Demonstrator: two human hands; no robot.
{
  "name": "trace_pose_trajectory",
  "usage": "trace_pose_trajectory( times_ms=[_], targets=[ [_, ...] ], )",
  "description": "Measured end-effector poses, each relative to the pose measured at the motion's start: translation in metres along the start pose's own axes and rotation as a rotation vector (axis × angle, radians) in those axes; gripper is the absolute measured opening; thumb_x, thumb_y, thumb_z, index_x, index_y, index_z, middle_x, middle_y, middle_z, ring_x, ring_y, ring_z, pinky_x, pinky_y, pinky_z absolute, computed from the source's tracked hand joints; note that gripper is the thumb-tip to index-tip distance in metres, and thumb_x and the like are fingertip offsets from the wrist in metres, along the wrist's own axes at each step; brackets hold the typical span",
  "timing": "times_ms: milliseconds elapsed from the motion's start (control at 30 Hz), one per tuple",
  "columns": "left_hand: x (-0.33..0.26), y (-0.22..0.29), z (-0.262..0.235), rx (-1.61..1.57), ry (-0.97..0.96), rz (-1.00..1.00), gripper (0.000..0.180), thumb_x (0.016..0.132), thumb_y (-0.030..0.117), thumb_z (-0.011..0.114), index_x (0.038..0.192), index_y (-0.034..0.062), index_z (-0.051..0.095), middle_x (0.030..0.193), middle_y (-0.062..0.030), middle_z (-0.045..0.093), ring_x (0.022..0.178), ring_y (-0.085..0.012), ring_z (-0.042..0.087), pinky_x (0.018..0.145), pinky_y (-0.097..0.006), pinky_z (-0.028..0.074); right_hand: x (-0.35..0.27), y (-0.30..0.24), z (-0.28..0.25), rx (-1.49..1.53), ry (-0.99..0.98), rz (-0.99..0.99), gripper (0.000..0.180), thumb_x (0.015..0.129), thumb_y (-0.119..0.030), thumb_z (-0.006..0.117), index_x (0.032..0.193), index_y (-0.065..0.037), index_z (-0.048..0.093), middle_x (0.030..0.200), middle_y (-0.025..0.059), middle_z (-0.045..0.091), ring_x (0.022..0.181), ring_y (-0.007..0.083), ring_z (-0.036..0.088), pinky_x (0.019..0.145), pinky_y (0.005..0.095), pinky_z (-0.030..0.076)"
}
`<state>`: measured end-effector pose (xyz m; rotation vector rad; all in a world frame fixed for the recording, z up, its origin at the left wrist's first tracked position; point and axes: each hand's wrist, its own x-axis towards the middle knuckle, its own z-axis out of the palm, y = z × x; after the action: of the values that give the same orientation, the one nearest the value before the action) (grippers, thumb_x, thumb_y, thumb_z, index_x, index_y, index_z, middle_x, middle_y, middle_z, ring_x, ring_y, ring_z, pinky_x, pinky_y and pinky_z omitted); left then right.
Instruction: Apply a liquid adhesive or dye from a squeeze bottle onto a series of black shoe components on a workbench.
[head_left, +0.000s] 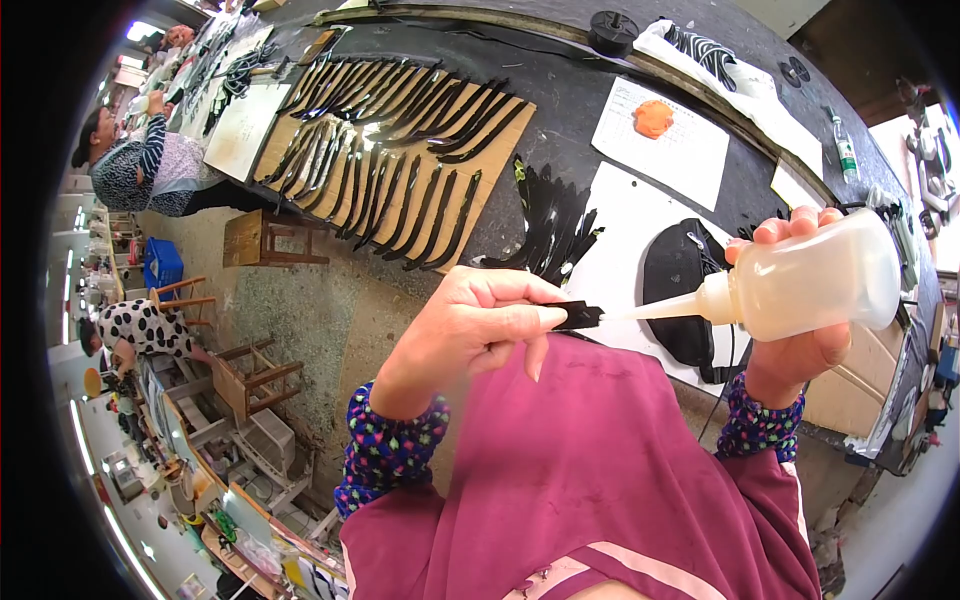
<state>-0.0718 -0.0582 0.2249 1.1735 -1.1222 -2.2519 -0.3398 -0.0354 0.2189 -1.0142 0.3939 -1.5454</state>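
Between the thumb and fingers of my left hand [465,325] is a short end of a black strip [578,315], pinched above my lap. My right hand [800,355] wraps round a translucent squeeze bottle [820,275], tilted on its side with its thin nozzle [665,307] pointing left. The nozzle tip is at the strip's end; whether they touch I cannot tell. Just beyond, a loose bundle of black strips [550,220] lies on the table. Many more strips lie in two rows on a cardboard sheet [495,158] at the left, some looking glossy.
A black pouch-like item [680,285] lies on white paper behind the nozzle. Farther off are an orange lump [653,118] on a printed sheet [690,165], a long rail [480,14] and a drink bottle [843,150]. Wooden stools [265,240] and a seated person [150,170] are at the left.
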Motion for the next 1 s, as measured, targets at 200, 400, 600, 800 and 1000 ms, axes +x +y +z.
trace_pose_trajectory(
  times_ms=[200, 400, 600, 800, 1000],
  targets=[
    [0.002, -0.001, 0.0, -0.007, -0.031, 0.003, 0.021, 0.083, 0.009, 0.052, 0.099, -0.0026, 0.058, 0.059, -0.0055, 0.058, 0.038, -0.0004, 0.033, 0.035, -0.015, 0.021, 0.002, 0.001, 0.006, -0.038, 0.093, 0.027, 0.07, 0.066, -0.03, 0.071, 0.118, -0.006, 0.03, 0.11, 0.0086, 0.039, 0.105, 0.0266, 0.043, 0.085, 0.0495, 0.037],
    [0.004, 0.0, 0.0, -0.011, -0.019, 0.011, 0.021, 0.083, 0.01, 0.052, 0.099, -0.0025, 0.058, 0.058, -0.0052, 0.058, 0.038, -0.0004, 0.032, 0.035, -0.015, 0.021, 0.001, 0.0, -0.001, -0.022, 0.049, -0.005, 0.07, 0.066, -0.029, 0.071, 0.118, -0.006, 0.031, 0.11, 0.0086, 0.039, 0.105, 0.0266, 0.043, 0.085, 0.0492, 0.038],
    [0.005, -0.002, 0.0, -0.022, -0.018, 0.001, 0.02, 0.082, 0.01, 0.052, 0.097, -0.0023, 0.058, 0.058, -0.0049, 0.057, 0.038, -0.0002, 0.031, 0.035, -0.015, 0.02, 0.001, 0.002, 0.005, -0.035, 0.108, 0.007, 0.07, 0.065, -0.03, 0.071, 0.118, -0.006, 0.031, 0.109, 0.0086, 0.039, 0.104, 0.0264, 0.043, 0.085, 0.0488, 0.038],
    [0.007, -0.001, -0.001, -0.004, -0.005, 0.015, 0.018, 0.083, 0.01, 0.053, 0.094, -0.0018, 0.058, 0.058, -0.0048, 0.058, 0.037, 0.0001, 0.03, 0.035, -0.015, 0.02, 0.002, 0.0, -0.003, -0.017, 0.015, -0.018, 0.072, 0.065, -0.03, 0.072, 0.118, -0.006, 0.03, 0.109, 0.0084, 0.039, 0.104, 0.0261, 0.043, 0.084, 0.0482, 0.038],
    [0.007, 0.0, 0.0, -0.012, -0.015, -0.013, 0.018, 0.082, 0.01, 0.053, 0.095, -0.0018, 0.058, 0.058, -0.0046, 0.058, 0.037, 0.0002, 0.031, 0.035, -0.015, 0.02, 0.002, 0.003, 0.004, 0.036, 0.025, -0.034, 0.073, 0.064, -0.031, 0.073, 0.118, -0.007, 0.03, 0.111, 0.0083, 0.038, 0.105, 0.0265, 0.042, 0.085, 0.0488, 0.037]
  ],
)
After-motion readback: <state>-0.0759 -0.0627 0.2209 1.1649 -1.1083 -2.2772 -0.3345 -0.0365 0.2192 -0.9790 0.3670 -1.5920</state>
